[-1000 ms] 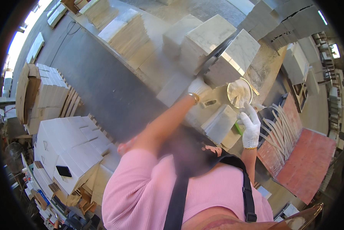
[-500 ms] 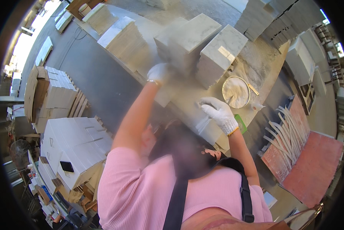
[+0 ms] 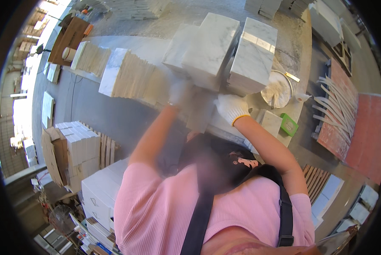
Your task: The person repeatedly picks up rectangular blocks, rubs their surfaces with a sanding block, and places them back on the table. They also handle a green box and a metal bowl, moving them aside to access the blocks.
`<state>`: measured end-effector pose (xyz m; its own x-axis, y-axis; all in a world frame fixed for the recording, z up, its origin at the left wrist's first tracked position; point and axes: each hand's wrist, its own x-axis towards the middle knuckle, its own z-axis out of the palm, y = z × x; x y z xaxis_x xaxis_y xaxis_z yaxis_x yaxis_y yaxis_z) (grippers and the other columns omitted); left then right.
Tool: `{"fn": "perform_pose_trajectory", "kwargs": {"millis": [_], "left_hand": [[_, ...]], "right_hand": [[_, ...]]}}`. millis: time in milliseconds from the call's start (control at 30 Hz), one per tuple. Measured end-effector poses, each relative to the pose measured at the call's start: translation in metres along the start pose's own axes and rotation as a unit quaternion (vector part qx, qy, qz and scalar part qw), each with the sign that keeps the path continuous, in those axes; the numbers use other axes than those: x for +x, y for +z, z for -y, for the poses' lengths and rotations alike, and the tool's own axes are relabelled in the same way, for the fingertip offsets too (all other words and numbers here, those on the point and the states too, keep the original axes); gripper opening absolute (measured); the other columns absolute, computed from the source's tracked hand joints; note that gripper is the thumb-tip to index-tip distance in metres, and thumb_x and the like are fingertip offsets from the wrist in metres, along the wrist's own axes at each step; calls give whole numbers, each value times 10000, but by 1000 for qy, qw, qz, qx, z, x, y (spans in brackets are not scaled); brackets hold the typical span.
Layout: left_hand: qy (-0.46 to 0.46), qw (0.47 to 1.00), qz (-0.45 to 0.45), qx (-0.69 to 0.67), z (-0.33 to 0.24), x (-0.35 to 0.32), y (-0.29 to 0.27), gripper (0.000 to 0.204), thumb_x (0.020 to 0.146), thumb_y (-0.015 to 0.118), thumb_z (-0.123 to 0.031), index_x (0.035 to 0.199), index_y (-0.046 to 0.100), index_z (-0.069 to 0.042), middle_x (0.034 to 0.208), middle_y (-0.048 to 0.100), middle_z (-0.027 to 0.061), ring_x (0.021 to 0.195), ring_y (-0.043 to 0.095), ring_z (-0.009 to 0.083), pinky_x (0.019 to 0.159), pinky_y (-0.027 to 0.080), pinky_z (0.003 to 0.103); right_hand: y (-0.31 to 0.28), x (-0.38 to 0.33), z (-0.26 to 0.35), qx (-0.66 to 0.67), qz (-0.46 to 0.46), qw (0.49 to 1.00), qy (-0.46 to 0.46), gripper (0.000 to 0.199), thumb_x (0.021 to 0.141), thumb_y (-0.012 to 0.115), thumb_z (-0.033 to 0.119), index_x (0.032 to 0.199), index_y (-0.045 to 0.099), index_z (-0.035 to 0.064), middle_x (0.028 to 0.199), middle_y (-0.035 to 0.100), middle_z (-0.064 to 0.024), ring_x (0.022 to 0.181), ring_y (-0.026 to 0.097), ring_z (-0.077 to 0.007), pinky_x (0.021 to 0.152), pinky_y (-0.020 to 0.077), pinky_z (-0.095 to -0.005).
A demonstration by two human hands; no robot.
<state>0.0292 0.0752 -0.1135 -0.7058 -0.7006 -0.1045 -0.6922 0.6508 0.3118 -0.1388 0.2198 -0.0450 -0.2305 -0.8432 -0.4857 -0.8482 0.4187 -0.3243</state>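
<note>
My left hand (image 3: pixel 181 92), in a white glove, is at the near side of the marble tile stacks; a blurred patch hides its fingers. My right hand (image 3: pixel 231 108), in a white knit glove with a yellow cuff, has its fingers bent in at the edge of a grey tile (image 3: pixel 201 111). That tile lies between both hands, its upper part smeared. Just beyond stand a block of white marble tiles (image 3: pixel 209 46) and, right of it, a second block (image 3: pixel 253 57), both grey-veined.
A round pan of pale powder or paste (image 3: pixel 277 90) stands right of my right hand, with a green box (image 3: pixel 289 125) nearer. Leftward runs a row of upright tiles (image 3: pixel 131 78). White cartons (image 3: pixel 99 191) are at lower left; a red board (image 3: pixel 341 106) bears pale strips.
My right hand has moved up and leftward against the grey tile, its fingers now bent in. My left hand stays near the stacks. The whole view has turned and shifted.
</note>
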Motion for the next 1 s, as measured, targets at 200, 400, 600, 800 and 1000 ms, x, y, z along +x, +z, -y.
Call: {"fn": "perform_pose_trajectory", "kwargs": {"millis": [200,400,600,800,1000], "left_hand": [[67,996,-56,-11,6,-1,17,251,878,650,-368,918,692,-124,798,705,90,716,693,307,620,544,452],[21,999,-32,-7,-4,4,23,179,889,607,-277,860,692,-121,729,695,113,649,693,316,545,536,460],[66,997,-24,-12,4,3,28,189,858,623,-289,838,691,-114,733,700,116,631,692,304,516,525,457],[73,997,-18,16,5,-1,36,304,906,602,-314,1079,671,-73,773,701,119,657,694,282,525,527,448],[71,986,-152,-23,-1,2,47,142,862,617,-266,879,681,-141,656,653,92,582,660,305,489,510,448]], "right_hand": [[34,12,2,-47,-108,987,106,508,980,467,475,1154,677,47,1066,712,-190,1011,677,-374,885,523,-515],[51,27,2,-55,-123,974,180,578,962,495,520,1063,719,-3,1047,697,-228,968,663,-396,912,493,-520],[110,44,-12,21,-300,933,199,618,967,504,525,1216,658,-19,1189,655,-265,1035,645,-438,1011,446,-527],[141,48,-30,0,-295,934,202,620,957,529,516,1278,633,-5,1283,616,-263,1070,647,-418,931,514,-484],[108,53,-25,-21,-128,967,220,492,991,496,449,1093,703,15,1069,701,-238,964,684,-400,837,540,-497]]}}
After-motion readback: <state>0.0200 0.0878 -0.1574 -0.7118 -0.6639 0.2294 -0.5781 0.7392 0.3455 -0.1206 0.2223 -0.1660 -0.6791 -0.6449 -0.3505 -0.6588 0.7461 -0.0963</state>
